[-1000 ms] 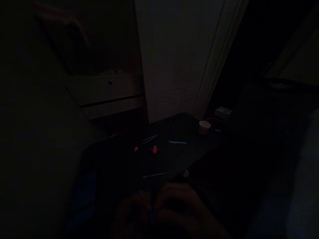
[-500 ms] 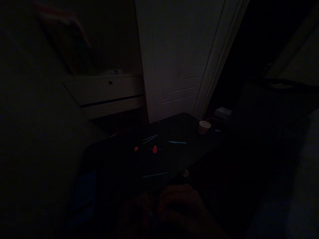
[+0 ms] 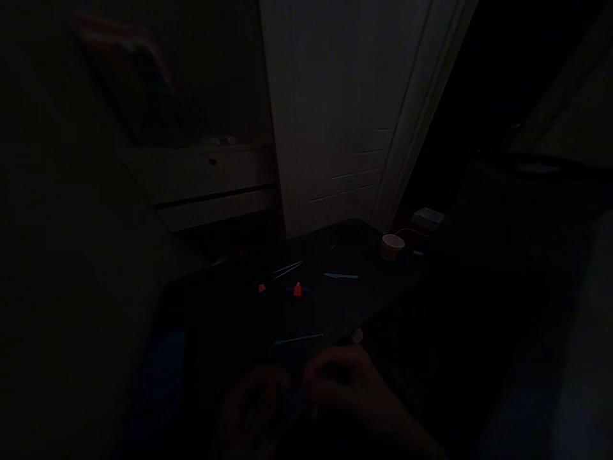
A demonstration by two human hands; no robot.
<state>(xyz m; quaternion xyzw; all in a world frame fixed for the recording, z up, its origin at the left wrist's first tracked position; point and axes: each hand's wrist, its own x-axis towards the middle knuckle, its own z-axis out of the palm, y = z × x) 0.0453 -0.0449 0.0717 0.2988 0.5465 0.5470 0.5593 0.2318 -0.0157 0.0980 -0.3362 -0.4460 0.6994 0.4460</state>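
Note:
The picture is very dark. Close to the dark table's front edge, my right hand (image 3: pixel 338 377) has its fingers curled into a pinch, around something small and purplish that I cannot make out. My left hand (image 3: pixel 256 396) is beside it, a dim shape with curled fingers; what it holds, if anything, is lost in shadow. Just beyond the hands lies a thin teal stick-like tool (image 3: pixel 299 338). Farther off are a red-orange block-shaped piece (image 3: pixel 297 290) on a dark bar, a small red-orange piece (image 3: pixel 261 289), tweezers (image 3: pixel 288 269) and a light-blue plastic knife (image 3: pixel 341 276).
A paper cup (image 3: pixel 393 246) stands at the table's (image 3: pixel 230 300) far right corner. A thin dark stick (image 3: pixel 326 254) lies near the back. Beyond are a pale door (image 3: pixel 345 115), a drawer cabinet (image 3: pixel 205 179) and a white box (image 3: pixel 428 218). A blue surface (image 3: pixel 163 370) is at left.
My right hand has risen slightly, and its pinched fingers show more plainly. The picture is a little darker. The things on the table have stayed in place.

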